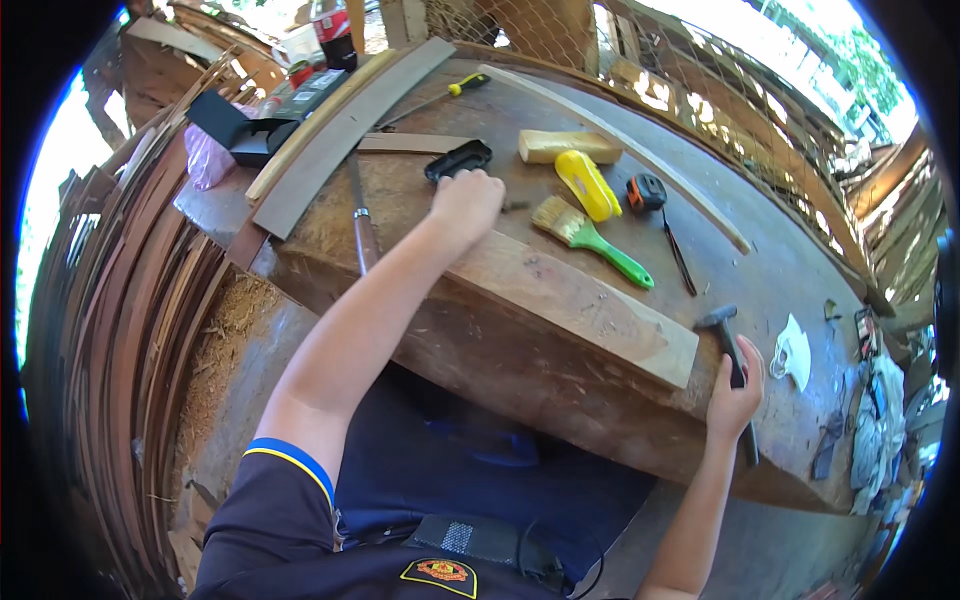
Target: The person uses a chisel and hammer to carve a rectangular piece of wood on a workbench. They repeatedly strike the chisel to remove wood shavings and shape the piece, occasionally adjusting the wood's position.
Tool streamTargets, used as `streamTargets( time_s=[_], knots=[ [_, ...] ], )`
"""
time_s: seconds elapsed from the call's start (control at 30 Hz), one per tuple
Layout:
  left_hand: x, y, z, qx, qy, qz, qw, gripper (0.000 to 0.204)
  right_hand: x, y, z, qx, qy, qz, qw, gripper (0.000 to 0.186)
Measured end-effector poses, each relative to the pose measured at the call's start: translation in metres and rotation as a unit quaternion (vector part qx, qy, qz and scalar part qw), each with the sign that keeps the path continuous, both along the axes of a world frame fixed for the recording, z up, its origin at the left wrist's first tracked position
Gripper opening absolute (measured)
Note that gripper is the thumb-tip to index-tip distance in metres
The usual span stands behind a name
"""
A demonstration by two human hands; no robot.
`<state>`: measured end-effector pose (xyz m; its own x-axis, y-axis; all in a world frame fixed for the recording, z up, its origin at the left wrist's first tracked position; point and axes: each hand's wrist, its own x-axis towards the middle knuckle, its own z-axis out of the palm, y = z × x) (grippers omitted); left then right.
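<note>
A pale flat board (pixel 580 300) lies along the near edge of the workbench. My left hand (pixel 468 208) is closed over the board's left end, and its fingertips are hidden from view. Just beyond its knuckles sits a black hollow plastic piece (pixel 460 159); whether the hand touches it I cannot tell. A hammer (pixel 737 368) is gripped by the handle in my right hand (pixel 736 395), past the board's right end, head pointing away from me. Near the board lie a green-handled paintbrush (pixel 590 243), a yellow plastic tool (pixel 588 186) and a tape measure (pixel 646 192).
A wooden block (pixel 568 147), a chisel-like tool (pixel 364 225), a yellow-handled screwdriver (pixel 468 84) and long wood strips (pixel 350 135) lie on the workbench (pixel 790 270). A white mask (pixel 793 352) is at right. Stacked planks (pixel 110 340) stand left; wire mesh (pixel 530 25) rises behind.
</note>
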<state>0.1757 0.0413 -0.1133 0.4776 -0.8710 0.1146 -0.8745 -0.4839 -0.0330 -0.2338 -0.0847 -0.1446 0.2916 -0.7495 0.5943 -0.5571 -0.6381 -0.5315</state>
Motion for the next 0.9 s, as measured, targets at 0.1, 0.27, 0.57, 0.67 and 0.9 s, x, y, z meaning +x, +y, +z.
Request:
streamTargets(
  time_s=[0.1, 0.27, 0.57, 0.67, 0.9],
  knots=[
    [0.019, 0.012, -0.006, -0.027, 0.007, 0.007, 1.000, 0.021, 0.001, -0.007, -0.002, 0.024, 0.133, -0.036, 0.990, 0.033],
    [-0.054, 0.007, 0.019, -0.294, 0.048, -0.169, 0.939, 0.025, -0.002, -0.019, 0.002, 0.059, 0.204, -0.070, 0.975, 0.035],
    [-0.286, -0.040, -0.018, -0.299, 0.173, -0.389, 0.854, 0.021, -0.062, 0.078, 0.046, 0.360, -0.261, 0.031, 0.895, 0.028],
    [-0.298, -0.060, -0.027, -0.338, 0.155, -0.335, 0.866, 0.015, -0.077, 0.102, 0.052, 0.418, -0.252, 0.043, 0.872, 0.028],
    [-0.294, -0.082, -0.041, -0.321, 0.154, -0.324, 0.877, 0.012, -0.083, 0.101, 0.044, 0.365, -0.280, -0.010, 0.888, 0.032]
  ],
)
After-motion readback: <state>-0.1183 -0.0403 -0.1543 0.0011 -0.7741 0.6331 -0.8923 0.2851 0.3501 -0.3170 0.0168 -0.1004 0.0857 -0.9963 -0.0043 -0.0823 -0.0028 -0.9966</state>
